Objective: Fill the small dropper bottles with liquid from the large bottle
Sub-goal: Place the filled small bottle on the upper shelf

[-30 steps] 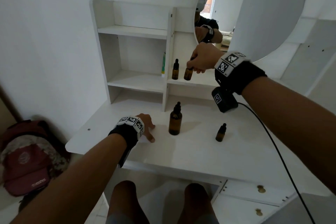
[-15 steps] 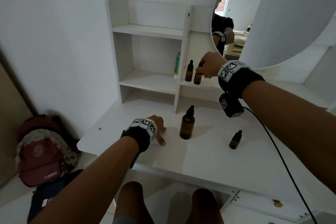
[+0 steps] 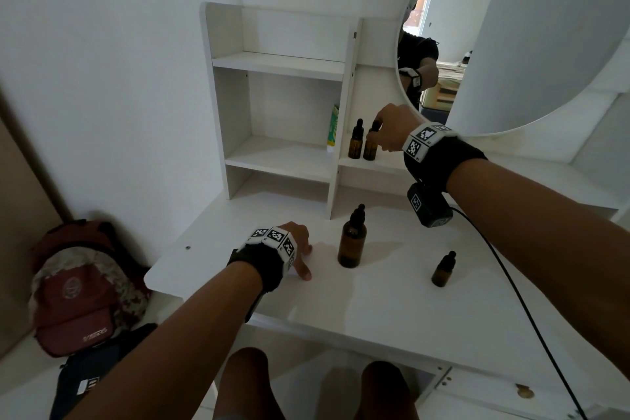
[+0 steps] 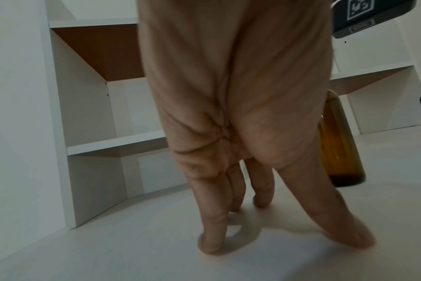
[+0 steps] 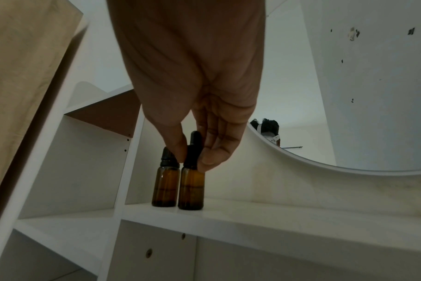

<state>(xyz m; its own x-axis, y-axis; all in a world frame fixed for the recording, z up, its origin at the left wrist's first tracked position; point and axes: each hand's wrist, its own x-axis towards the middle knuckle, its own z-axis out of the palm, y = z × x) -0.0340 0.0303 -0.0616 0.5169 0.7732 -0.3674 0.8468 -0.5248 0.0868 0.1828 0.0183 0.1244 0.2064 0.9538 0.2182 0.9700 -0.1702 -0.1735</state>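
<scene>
Two small amber dropper bottles stand side by side on the low shelf (image 3: 381, 162). My right hand (image 3: 379, 133) pinches the black cap of the right one (image 3: 371, 147), thumb on one side and fingers on the other (image 5: 192, 161). That bottle (image 5: 191, 188) stands on the shelf and touches its neighbour (image 5: 165, 187). The large amber bottle (image 3: 352, 242) stands capped on the white desk (image 3: 392, 300). A third small bottle (image 3: 443, 270) stands to its right. My left hand (image 3: 300, 256) rests its spread fingertips on the desk left of the large bottle (image 4: 339, 144) and holds nothing.
A white shelf unit (image 3: 279, 65) rises at the back with a green-and-white tube (image 3: 333, 129) inside. A round mirror (image 3: 511, 44) hangs at the right. A black cable (image 3: 511, 283) trails from my right wrist across the desk. A red backpack (image 3: 78, 286) lies on the floor at the left.
My right hand has carried the small bottle down and left and set it on the shelf beside the other one. The left hand has stayed on the desk.
</scene>
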